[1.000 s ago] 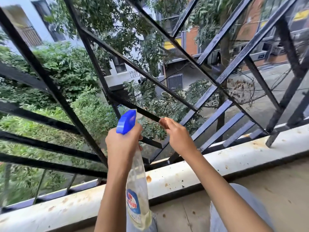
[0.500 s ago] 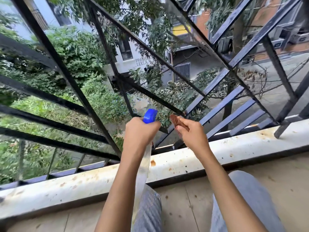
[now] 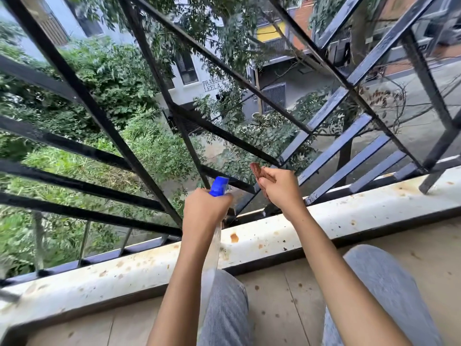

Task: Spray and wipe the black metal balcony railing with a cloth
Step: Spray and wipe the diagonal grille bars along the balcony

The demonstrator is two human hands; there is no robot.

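An upper-floor balcony of a residential block is shown. It is bounded by a black metal railing of crossed flat bars point(image 3: 99, 119) fixed above a white, rust-spotted concrete ledge point(image 3: 349, 221), and a beige tiled floor point(image 3: 287, 295) is laid inside. Through the bars, dense green trees and shrubs point(image 3: 112, 78), a white lettered apartment building point(image 3: 199, 78) and a grey paved street point(image 3: 424, 121) are seen far below.

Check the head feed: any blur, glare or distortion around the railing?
Head view: soft even daylight, no harsh glare; wide-angle lens splays the black metal railing bars; the clear spray bottle with blue nozzle in the left hand is motion-smeared; the brown cloth in the right hand looks fairly sharp.
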